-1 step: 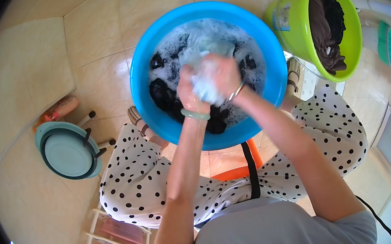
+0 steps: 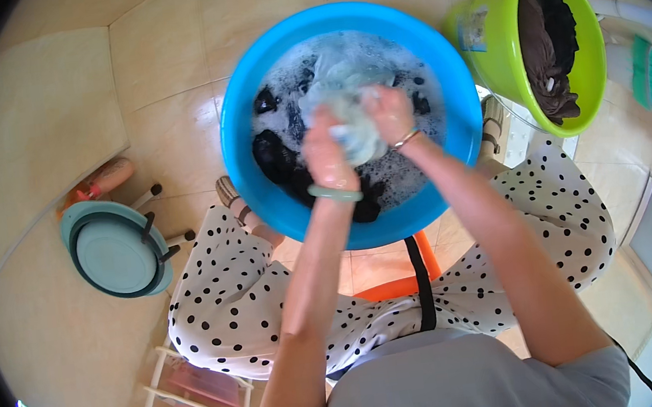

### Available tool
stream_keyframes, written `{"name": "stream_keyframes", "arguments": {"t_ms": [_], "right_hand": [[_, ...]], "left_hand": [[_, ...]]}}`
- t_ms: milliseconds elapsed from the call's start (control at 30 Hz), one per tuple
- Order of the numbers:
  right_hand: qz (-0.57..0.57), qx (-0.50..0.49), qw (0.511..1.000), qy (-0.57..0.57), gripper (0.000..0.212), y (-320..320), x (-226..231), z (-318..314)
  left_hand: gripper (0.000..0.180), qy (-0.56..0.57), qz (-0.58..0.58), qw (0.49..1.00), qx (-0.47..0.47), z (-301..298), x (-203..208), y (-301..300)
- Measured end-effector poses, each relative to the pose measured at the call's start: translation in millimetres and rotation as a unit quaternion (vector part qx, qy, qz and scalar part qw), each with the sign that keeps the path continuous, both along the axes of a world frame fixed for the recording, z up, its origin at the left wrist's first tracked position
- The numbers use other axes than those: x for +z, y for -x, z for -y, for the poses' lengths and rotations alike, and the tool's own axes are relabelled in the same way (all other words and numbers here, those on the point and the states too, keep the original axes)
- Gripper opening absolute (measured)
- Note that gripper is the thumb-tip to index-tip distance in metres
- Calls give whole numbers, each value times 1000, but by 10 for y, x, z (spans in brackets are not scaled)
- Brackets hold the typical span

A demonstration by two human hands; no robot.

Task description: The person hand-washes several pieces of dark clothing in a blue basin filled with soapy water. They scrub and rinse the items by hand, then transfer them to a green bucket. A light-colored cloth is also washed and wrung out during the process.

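A round blue basin stands on the tiled floor between my knees, filled with foamy water and dark clothes. Above the suds, both my hands clutch a pale, wet, soapy garment. My left hand, with a green bangle on the wrist, grips its lower part. My right hand, wearing a thin bracelet, grips the bunched cloth from the right side. The two hands are close together over the basin's middle.
A lime-green bucket holding brown and dark clothes stands to the right of the basin. A teal round stool or basin sits at the left. I sit on an orange stool. A white rack is at the lower left.
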State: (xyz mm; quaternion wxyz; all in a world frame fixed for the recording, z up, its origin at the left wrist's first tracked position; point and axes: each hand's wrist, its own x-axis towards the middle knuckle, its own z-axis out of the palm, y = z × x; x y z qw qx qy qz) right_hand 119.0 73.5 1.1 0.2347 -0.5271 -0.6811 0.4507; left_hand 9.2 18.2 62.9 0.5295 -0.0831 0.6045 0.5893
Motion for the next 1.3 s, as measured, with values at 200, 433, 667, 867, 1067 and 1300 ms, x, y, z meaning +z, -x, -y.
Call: {"name": "stream_keyframes", "arguments": {"t_ms": [200, 433, 667, 867, 1067, 1300], "right_hand": [[293, 39, 951, -91, 18, -650, -296, 34], [220, 160, 960, 61, 47, 291, -178, 63], [266, 19, 941, 206, 40, 349, -1073, 17], [-4, 115, 993, -20, 33, 484, 385, 387], [-8, 246, 953, -176, 26, 474, 1021, 646], [-25, 228, 954, -196, 20, 565, 792, 577]], "left_hand": [[39, -14, -277, 854, -441, 156, -255, -316], [47, 84, -301, 890, -333, 664, -822, -307], [47, 37, -174, 979, -99, 472, -771, 23], [55, -122, 247, 955, -112, 153, -964, 518], [42, -104, 360, 922, -92, 84, -510, 400], [48, -116, 363, 924, -21, 209, -819, 197]]}}
